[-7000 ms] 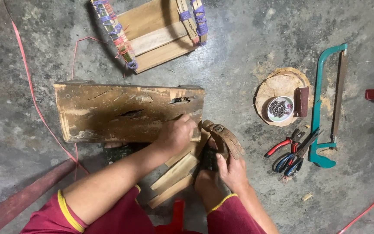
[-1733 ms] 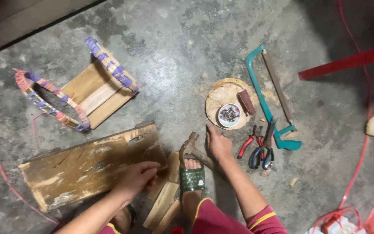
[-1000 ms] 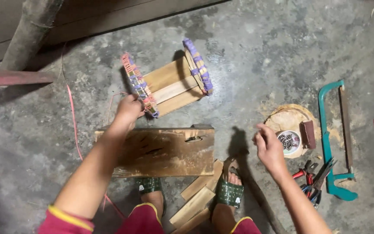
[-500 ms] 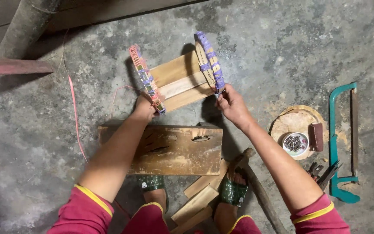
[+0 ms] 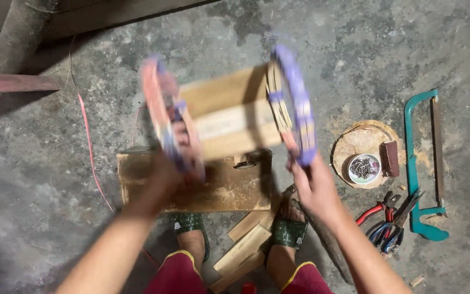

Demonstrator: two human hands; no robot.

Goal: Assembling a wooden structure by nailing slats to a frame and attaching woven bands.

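I hold a small wooden frame lifted off the floor, blurred by motion. It is made of flat wooden slats between two curved ends wrapped in pink and purple strips. My left hand grips its left curved end. My right hand grips the lower part of its right curved end. Below the frame lies a rough wooden board on the concrete floor. My feet in green sandals stand just behind the board.
Loose wooden slats lie between my feet. To the right are a round wooden disc with a small bowl of nails, a brown block, pliers, and a teal hacksaw. A pink strap trails at left.
Both hands reached to the frame on the floor, took hold of its two curved ends and lifted it up toward me over the board.
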